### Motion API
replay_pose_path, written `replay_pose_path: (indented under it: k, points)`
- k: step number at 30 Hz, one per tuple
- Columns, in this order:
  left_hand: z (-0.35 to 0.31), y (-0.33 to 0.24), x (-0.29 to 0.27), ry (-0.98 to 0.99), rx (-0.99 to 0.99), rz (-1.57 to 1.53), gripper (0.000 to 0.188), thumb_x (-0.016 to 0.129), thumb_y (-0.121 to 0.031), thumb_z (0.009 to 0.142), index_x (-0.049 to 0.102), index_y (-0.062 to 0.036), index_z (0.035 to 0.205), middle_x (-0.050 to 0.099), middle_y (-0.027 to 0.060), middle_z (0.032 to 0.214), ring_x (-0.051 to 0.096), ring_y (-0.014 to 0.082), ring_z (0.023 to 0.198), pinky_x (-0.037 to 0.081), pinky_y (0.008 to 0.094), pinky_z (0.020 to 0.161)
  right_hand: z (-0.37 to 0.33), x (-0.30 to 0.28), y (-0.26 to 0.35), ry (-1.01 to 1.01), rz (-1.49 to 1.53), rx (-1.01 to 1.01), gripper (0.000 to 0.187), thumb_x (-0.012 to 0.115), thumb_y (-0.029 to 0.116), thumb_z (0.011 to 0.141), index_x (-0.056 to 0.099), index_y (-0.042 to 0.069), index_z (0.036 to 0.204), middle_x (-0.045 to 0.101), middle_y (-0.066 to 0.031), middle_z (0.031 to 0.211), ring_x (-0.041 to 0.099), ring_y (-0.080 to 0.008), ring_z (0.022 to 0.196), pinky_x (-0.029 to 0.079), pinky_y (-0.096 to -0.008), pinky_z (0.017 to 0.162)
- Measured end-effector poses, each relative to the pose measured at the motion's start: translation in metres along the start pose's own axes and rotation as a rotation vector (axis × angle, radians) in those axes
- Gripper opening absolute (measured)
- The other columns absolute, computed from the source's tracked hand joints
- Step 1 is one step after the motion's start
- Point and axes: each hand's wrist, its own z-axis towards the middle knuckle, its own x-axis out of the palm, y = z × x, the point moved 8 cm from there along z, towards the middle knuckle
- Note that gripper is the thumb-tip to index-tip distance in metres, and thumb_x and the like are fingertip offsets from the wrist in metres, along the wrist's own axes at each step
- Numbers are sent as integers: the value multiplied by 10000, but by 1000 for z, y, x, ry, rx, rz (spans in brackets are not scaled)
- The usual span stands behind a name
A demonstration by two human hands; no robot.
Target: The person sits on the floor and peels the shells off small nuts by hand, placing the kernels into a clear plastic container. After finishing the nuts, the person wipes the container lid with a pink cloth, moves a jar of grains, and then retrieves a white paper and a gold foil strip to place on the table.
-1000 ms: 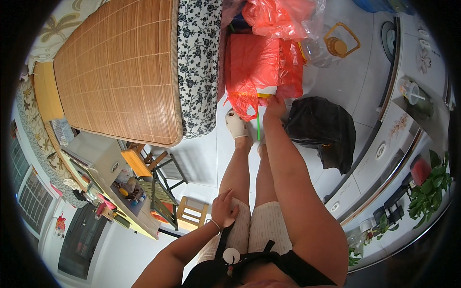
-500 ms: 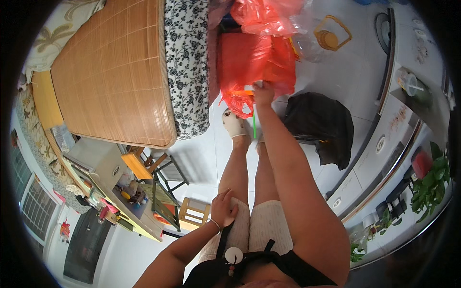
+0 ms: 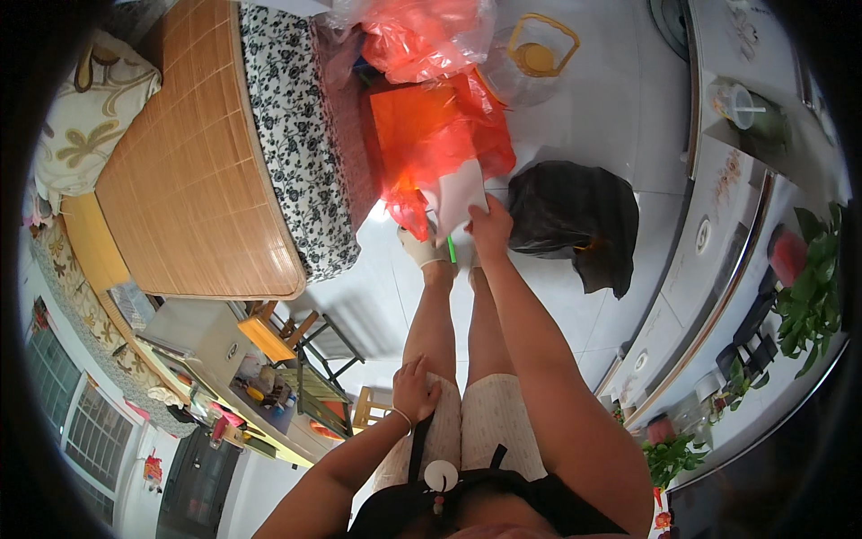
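Observation:
My right hand [image 3: 490, 225] reaches down past my knees and pinches the edge of a flat white sheet [image 3: 456, 192], perhaps paper or card. The sheet comes partway out of a red plastic bag [image 3: 489, 135] on the floor; the rest of it is hidden inside. An orange flat piece [image 3: 400, 121] shows through or at the bag's left side. A thin green strip [image 3: 452, 251] sticks out below the sheet, near my foot. My left hand [image 3: 416, 386] lies on my left thigh with its fingers stretched, holding nothing.
A black plastic bag [image 3: 575, 216] lies right of the red one. Beyond are another red bag [image 3: 422, 40] and a clear container with a yellow handle [image 3: 543, 54]. The bed [image 3: 197, 171] borders the left, a white cabinet [image 3: 691, 242] the right. A folding chair [image 3: 314, 359] stands lower left.
My right hand has drawn the white sheet partly out of the red bag toward me. The bag has shifted shape, and the view has turned slightly. My left hand stays on the thigh.

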Motion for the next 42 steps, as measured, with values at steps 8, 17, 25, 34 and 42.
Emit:
replay_pose_path:
  k: [8,17,25,34,42]
  points:
    - [79,42,53,-160,-483,-1432,716,460,-540,951,413,58,1343,521,198,1301,491,345,1201,363,431,1043,-138,-73,37,166,321,311,269,628,26,834,622,-16,1099,588,-30,747,511,-101,532,422,-233,490]
    - [96,-48,26,541,-556,-2118,501,461,-221,925,418,78,1324,604,211,1198,614,302,1097,493,410,970,-212,-119,18,282,509,523,350,665,35,846,574,-13,1181,623,-38,837,539,-89,606,443,-211,512]
    - [74,-1,-13,161,-530,-1877,525,528,59,816,434,20,1331,570,164,1243,588,304,1124,483,408,993,-182,-232,79,-422,-493,-312,662,759,4,759,462,15,1351,540,-98,1281,529,-187,1135,427,-328,927]
    - [26,60,-10,30,-683,-1794,474,544,40,823,443,19,1287,579,164,1205,589,331,1107,485,448,987,-62,-209,99,-432,-822,-277,1065,837,336,684,209,67,1501,381,-236,1397,522,-404,1170,462,-429,953]
    - [-14,90,-12,-43,-636,-1769,461,529,67,842,457,-6,1291,579,144,1204,590,314,1091,490,438,961,-25,-205,53,-245,-697,-229,226,680,95,765,685,45,986,646,-132,740,649,-330,767,497,-392,681]
